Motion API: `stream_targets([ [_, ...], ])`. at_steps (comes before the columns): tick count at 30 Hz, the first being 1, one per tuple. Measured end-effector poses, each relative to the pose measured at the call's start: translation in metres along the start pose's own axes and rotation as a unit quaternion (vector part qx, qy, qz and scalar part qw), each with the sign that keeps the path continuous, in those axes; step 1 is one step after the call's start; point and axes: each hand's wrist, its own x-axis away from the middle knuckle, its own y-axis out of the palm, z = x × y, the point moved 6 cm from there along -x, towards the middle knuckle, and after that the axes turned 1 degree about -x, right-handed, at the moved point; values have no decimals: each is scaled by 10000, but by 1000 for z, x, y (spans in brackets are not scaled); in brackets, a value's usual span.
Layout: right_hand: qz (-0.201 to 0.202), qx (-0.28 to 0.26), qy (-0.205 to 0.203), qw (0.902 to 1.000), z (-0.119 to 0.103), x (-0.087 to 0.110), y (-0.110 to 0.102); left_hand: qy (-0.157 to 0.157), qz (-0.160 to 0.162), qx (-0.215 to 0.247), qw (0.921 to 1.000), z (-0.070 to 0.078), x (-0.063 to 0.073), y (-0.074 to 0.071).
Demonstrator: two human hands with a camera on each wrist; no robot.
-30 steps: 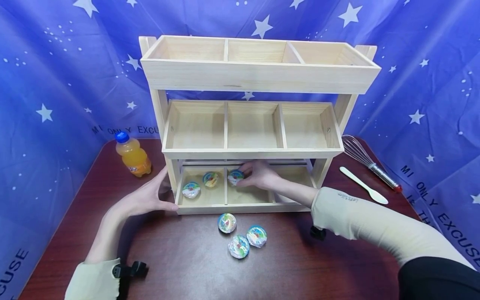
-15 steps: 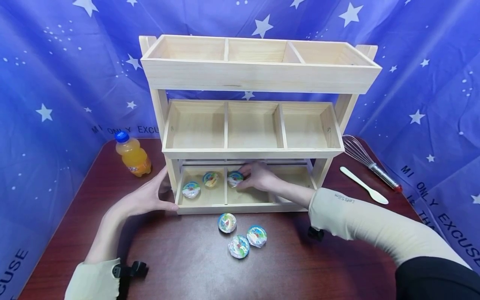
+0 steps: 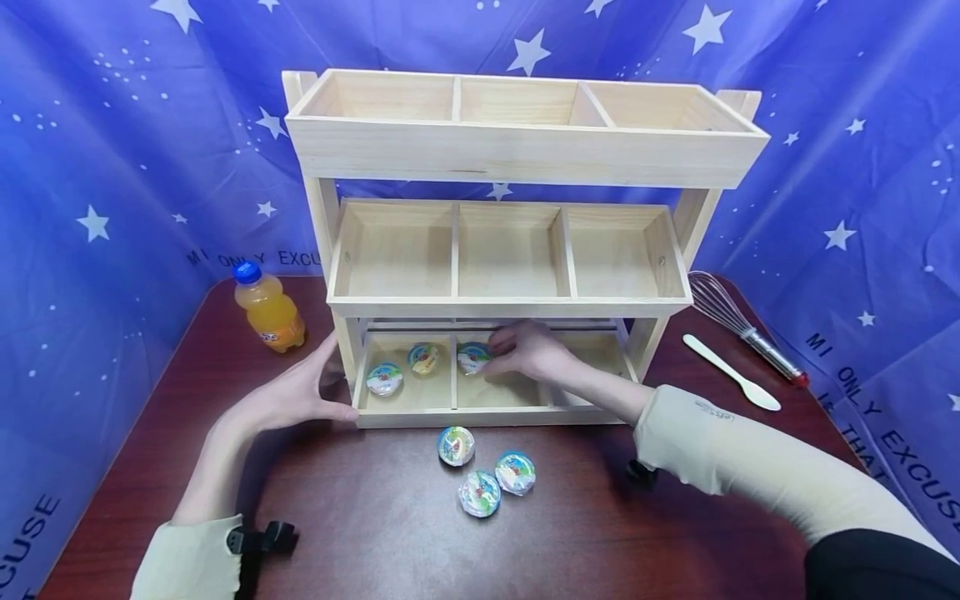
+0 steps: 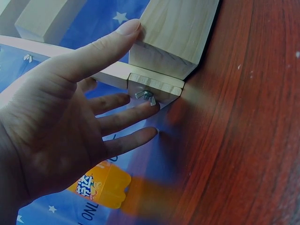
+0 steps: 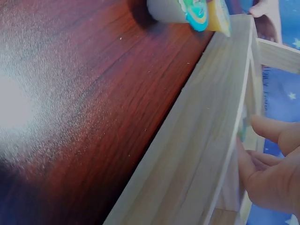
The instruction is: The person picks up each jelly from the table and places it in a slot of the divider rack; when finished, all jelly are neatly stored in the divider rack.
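Observation:
A three-tier wooden rack [image 3: 517,154] stands on a dark red table [image 3: 375,533]. My right hand [image 3: 525,350] reaches into the bottom tier's middle compartment. Its curled fingertips pinch the right edge of a jelly cup [image 3: 472,357] that sits on the compartment floor. In the right wrist view the right hand [image 5: 272,173] curls behind the front rail [image 5: 197,154]. My left hand [image 3: 300,396] lies flat against the rack's front left corner. The left wrist view shows the left hand [image 4: 70,122] with its thumb on the rail [image 4: 173,33] and fingers spread. Two cups [image 3: 384,379] [image 3: 424,358] lie in the bottom left compartment.
Three more jelly cups [image 3: 455,446] [image 3: 478,493] [image 3: 515,472] lie on the table before the rack. An orange drink bottle [image 3: 268,308] stands left of the rack. A whisk [image 3: 738,325] and a wooden spatula [image 3: 731,371] lie to its right. Blue starred cloth encloses the table.
The right hand has drawn slightly to the right, so more of the cup shows. The cup and the left hand have stayed in place.

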Motion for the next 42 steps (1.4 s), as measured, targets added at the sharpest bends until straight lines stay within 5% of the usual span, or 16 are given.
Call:
stream_targets([
  [10,298,232,-782,9962,-2,24,-16,81,20,-64,9999,0,-2,-1],
  [24,695,-1334,-1665,9745,4,55,-16,84,39,-57,9999,-1,-1,0],
  [31,19,-1650,-2037,9650,-1,60,-5,76,145,-140,9998,-4,5,0],
  [42,-2095,-1337,-2434,9375,-1,80,11,107,77,-155,9998,1,2,0],
])
